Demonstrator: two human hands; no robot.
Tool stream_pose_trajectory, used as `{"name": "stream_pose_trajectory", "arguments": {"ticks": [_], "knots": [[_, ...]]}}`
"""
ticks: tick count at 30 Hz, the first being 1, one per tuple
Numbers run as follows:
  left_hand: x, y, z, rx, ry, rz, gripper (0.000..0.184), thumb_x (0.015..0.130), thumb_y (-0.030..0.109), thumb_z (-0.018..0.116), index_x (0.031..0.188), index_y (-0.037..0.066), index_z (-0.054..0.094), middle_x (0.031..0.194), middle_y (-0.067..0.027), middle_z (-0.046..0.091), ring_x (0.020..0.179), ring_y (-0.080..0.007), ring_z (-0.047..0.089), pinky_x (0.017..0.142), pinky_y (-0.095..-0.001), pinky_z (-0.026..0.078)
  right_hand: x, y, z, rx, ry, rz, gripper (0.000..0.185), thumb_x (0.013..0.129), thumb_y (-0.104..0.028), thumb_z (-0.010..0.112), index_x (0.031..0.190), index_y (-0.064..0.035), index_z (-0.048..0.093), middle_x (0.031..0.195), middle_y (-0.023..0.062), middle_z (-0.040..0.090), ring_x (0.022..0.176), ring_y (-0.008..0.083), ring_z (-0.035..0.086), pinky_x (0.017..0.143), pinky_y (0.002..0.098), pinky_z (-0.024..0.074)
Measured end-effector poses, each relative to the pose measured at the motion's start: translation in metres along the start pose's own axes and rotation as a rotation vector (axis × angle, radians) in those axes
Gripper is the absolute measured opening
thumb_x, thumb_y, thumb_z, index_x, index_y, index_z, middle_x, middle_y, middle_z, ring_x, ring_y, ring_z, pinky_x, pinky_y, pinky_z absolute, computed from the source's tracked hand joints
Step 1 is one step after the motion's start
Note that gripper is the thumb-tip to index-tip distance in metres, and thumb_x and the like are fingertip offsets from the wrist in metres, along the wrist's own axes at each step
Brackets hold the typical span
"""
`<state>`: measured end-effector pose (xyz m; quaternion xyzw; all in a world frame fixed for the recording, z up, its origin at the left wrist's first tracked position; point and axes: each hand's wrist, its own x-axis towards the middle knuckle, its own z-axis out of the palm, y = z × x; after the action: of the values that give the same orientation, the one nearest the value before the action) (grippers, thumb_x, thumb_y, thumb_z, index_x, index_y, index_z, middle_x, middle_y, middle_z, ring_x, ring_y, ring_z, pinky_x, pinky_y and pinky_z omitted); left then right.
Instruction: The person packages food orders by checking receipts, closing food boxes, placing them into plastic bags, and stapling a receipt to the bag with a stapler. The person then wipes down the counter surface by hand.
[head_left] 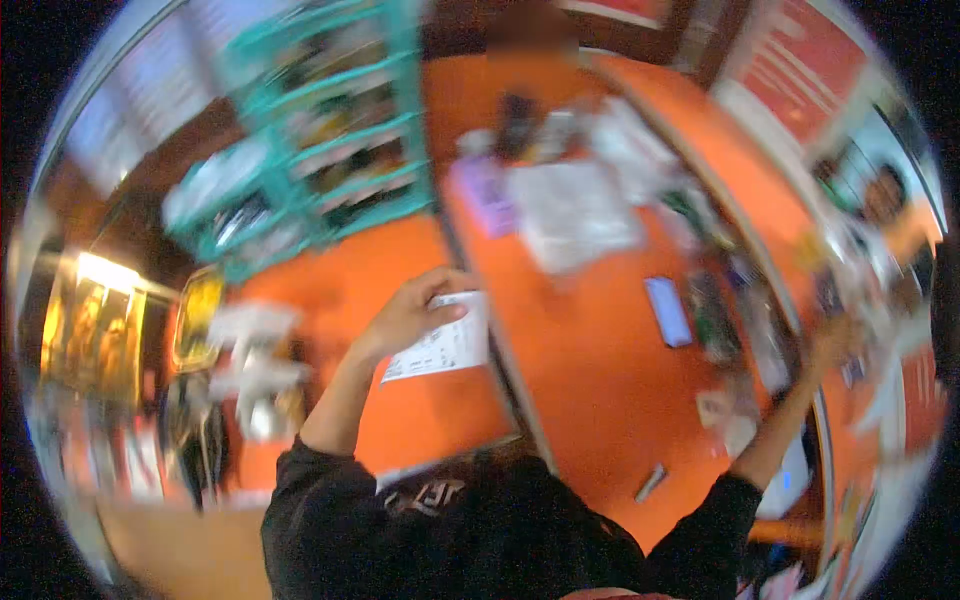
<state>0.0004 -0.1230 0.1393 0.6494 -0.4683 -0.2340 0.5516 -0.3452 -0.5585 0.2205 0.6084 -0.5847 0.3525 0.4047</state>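
Note:
My left hand (pixel 418 312) is closed on a white printed paper slip (pixel 437 352), with the thumb on top and the fingers behind it. The slip hangs over the orange counter, near the seam between two sections. Stretched far out to the right, my right hand (pixel 838 342) is over the ledge beside a cluster of small items. Blur smears its fingers, so I cannot make out what it touches or holds. A light blue phone-shaped object (pixel 668 312) lies on the counter between my hands.
A teal rack (pixel 345 155) with several tiers stands at the back left. Clear plastic bags (pixel 570 215) and a purple pack (pixel 483 193) lie on the orange counter (pixel 580 400). A small pale stick-like object (pixel 650 483) lies nearer me. Another person (pixel 884 195) is beyond the right ledge.

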Motion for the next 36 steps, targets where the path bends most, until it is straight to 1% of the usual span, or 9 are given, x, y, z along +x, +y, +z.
{"name": "stream_pose_trajectory", "arguments": {"ticks": [3, 8, 9, 12, 16, 19, 26, 34, 36], "knots": [[-0.095, -0.01, -0.046, -0.184, 0.21, -0.203, 0.024, 0.078, 0.004, 0.054, 0.102, 0.004, 0.054, 0.086, -0.0007, 0.055, 0.079, -0.008, 0.051, 0.069, -0.023, 0.041, -0.04, -0.109, -0.058, 0.524, -0.17, -0.222, 0.064, 0.07, -0.038, 0.061, 0.119, -0.0014, 0.04, 0.115, 0.0209, 0.044, 0.11, 0.0326, 0.039, 0.084, 0.0417, 0.0386], [-0.246, -0.012, -0.109, 0.123, 0.412, -0.261, 0.027, 0.076, 0.004, 0.055, 0.101, 0.009, 0.057, 0.082, -0.003, 0.056, 0.074, -0.011, 0.051, 0.064, -0.0222, 0.04, -0.217, -0.349, -0.176, 1.553, -1.376, -0.945, 0.037, 0.074, -0.012, 0.058, 0.109, -0.0034, 0.05, 0.087, 0.0078, 0.058, 0.079, 0.0156, 0.057, 0.065, 0.0267, 0.0459], [-0.277, -0.003, -0.121, 0.207, 0.506, -0.301, 0.028, 0.075, 0.004, 0.055, 0.103, 0.01, 0.057, 0.082, -0.0045, 0.055, 0.075, -0.0134, 0.051, 0.066, -0.0223, 0.04, -0.225, -0.368, -0.272, 1.312, -1.34, -1.294, 0.037, 0.073, -0.016, 0.061, 0.105, 0.0, 0.051, 0.088, 0.0116, 0.059, 0.082, 0.0185, 0.058, 0.067, 0.0288, 0.0465], [-0.362, 0.036, -0.156, 0.12, 0.812, -0.497, 0.031, 0.07, 0.004, 0.06, 0.101, 0.006, 0.058, 0.097, -0.0031, 0.055, 0.083, -0.0116, 0.049, 0.068, -0.0235, 0.038, -0.291, -0.456, -0.396, 1.626, -1.095, -1.712, 0.036, 0.072, -0.023, 0.062, 0.1, -0.0016, 0.054, 0.088, 0.0156, 0.06, 0.075, 0.0217, 0.06, 0.066, 0.0316, 0.0461], [-0.467, 0.029, -0.181, -0.121, 1.279, -0.457, 0.034, 0.071, 0.0, 0.055, 0.105, 0.002, 0.055, 0.099, -0.0051, 0.054, 0.087, -0.0119, 0.052, 0.075, -0.0243, 0.042, -0.35, -0.561, -0.585, 1.92, -1.056, -1.726, 0.026, 0.075, -0.025, 0.057, 0.088, -0.0022, 0.06, 0.076, 0.0129, 0.062, 0.069, 0.0252, 0.059, 0.061, 0.0349, 0.0445], [-0.508, 0.012, -0.197, -0.128, 1.51, -0.511, 0.043, 0.068, -0.004, 0.047, 0.11, 0.003, 0.051, 0.098, -0.004, 0.053, 0.086, -0.0124, 0.052, 0.075, -0.0257, 0.043, -0.459, -0.655, -0.683, 1.732, -1.208, -1.852, 0.029, 0.074, -0.027, 0.055, 0.087, -0.0006, 0.06, 0.073, 0.0151, 0.061, 0.065, 0.0232, 0.059, 0.06, 0.0332, 0.0453], [-0.54, -0.048, -0.232, -0.222, 1.494, -0.424, 0.043, 0.074, 0.0, 0.054, 0.116, 0.0, 0.046, 0.103, -0.0032, 0.048, 0.094, -0.0123, 0.045, 0.082, -0.0244, 0.035, -0.654, -0.745, -0.723, 1.029, -0.969, -1.726, 0.035, 0.066, -0.028, 0.059, 0.089, -0.0019, 0.061, 0.095, 0.0176, 0.059, 0.089, 0.0288, 0.057, 0.073, 0.0389, 0.0457], [-0.541, -0.074, -0.279, -0.513, 1.399, -0.268, 0.041, 0.077, -0.003, 0.05, 0.117, 0.0, 0.045, 0.1, -0.0036, 0.046, 0.094, -0.0113, 0.046, 0.076, -0.0219, 0.04, -0.657, -0.743, -0.736, 0.976, -0.895, -1.704, 0.021, 0.065, -0.017, 0.057, 0.081, -0.0039, 0.062, 0.086, 0.0163, 0.061, 0.082, 0.0305, 0.059, 0.066, 0.0403, 0.0467], [-0.546, -0.082, -0.288, -0.472, 1.398, -0.233, 0.04, 0.077, -0.003, 0.051, 0.117, 0.001, 0.045, 0.098, -0.0035, 0.047, 0.091, -0.0097, 0.047, 0.067, -0.0188, 0.043, -0.654, -0.746, -0.738, 1.198, -0.605, -1.786, 0.017, 0.066, -0.012, 0.053, 0.077, -0.0019, 0.061, 0.081, 0.0192, 0.06, 0.076, 0.0332, 0.059, 0.062, 0.0417, 0.0467]]}}
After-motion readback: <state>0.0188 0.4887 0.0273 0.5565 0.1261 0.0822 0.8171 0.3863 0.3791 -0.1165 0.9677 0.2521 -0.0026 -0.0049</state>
